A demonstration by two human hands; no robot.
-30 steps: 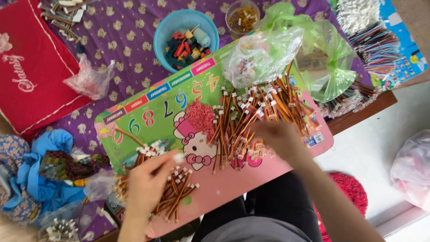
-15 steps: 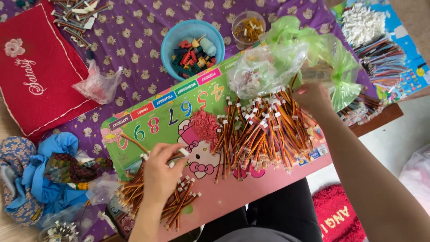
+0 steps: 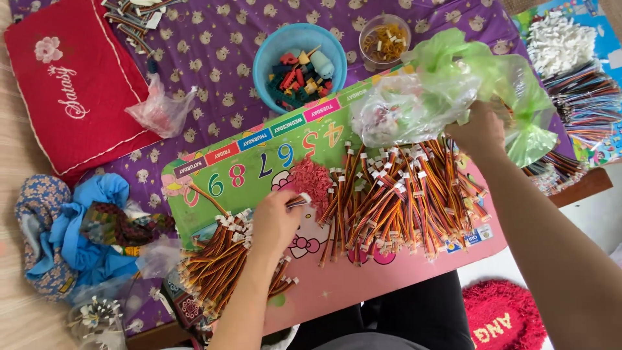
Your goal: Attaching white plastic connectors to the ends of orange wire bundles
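Left hand [image 3: 275,223] rests on the pink-and-green board [image 3: 259,165], which lies across the lap as the work surface. Its grip is pressed together, pinching one short wire lead [image 3: 299,200] by its white plug end; the lead points toward the small heap of red connectors [image 3: 312,180] just beside it, likely so that wire end and connector lie within one short reach.

Right hand [image 3: 479,133] is raised at the far side of the board, grip closed on a fold of the green bag [image 3: 492,78], which is bunched against a clear bag [image 3: 395,116]. Judgement: the hand gathers the plastic to keep it off the wires below.

Large pile of wires [image 3: 402,201], orange, brown and red with white ends, lies mid-board, roughly aligned and touching the red heap. A second bundle [image 3: 220,262] lies at the near left edge under the left wrist, well apart from the first pile; the separation suggests sorting, though I cannot tell which lot is finished.

Beyond the board, on the purple cloth [image 3: 220,39]: a blue bowl [image 3: 299,61] of mixed coloured parts, a clear cup [image 3: 385,40] of yellow pieces. Red pouch [image 3: 74,84] far left.
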